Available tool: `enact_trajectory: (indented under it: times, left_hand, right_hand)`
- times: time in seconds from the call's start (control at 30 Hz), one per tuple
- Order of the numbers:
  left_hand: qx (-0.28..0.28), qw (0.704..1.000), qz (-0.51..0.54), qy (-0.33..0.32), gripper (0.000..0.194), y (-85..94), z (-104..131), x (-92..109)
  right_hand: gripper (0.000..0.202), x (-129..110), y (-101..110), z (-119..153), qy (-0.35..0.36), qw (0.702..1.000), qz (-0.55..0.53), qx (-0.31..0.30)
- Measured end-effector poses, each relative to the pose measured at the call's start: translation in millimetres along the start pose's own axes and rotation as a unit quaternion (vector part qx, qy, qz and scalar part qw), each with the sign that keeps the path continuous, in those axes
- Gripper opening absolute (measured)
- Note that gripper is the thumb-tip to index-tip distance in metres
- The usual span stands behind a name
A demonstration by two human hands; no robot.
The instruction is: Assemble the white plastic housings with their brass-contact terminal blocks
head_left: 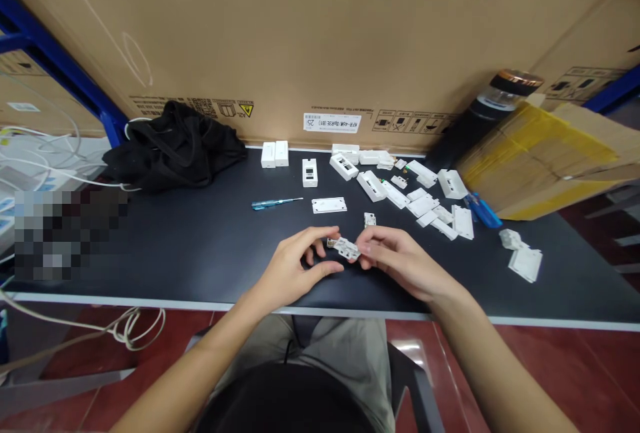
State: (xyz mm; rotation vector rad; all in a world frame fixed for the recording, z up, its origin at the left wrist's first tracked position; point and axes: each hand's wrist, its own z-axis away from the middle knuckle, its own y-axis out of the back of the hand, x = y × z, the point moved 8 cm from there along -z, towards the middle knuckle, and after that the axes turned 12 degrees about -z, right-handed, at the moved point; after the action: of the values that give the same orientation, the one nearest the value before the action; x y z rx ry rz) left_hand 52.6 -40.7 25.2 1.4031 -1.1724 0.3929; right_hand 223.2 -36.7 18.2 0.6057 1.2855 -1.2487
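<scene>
Between my fingers and thumb, my right hand (395, 256) pinches a small white plastic part (346, 248) with moulded recesses. Its left end, a small brownish piece, reaches into the gap of my left hand (297, 263). My left thumb and index finger are spread to either side of that end; whether another finger touches it I cannot tell. Just beyond my right fingertips lies a similar small white part (369, 220). A flat white cover plate (329, 205) lies farther back. Left of the plate is a blue-handled screwdriver (273, 204).
White housings (309, 173) and loose covers (423, 205) spread across the back and right of the black table (200, 246). A black cloth bag (180, 146) lies at back left. A taped carton (550, 160), dark bottle (480, 113) and blue tool (484, 210) stand or lie right.
</scene>
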Motion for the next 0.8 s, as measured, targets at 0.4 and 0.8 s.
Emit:
enact_trajectory:
  times: [0.4,0.8]
  left_hand:
    - [-0.011,0.994,0.106,0.007,0.028,-2.7,9.7,4.1]
    - [-0.013,0.993,0.112,0.033,0.025,-4.6,7.0,3.1]
  right_hand:
    - [0.024,11.9,-22.6,10.3,0.015,0.996,0.086,-0.020]
    - [0.008,-46.3,-50.5,34.8,0.285,0.876,0.388,-0.032]
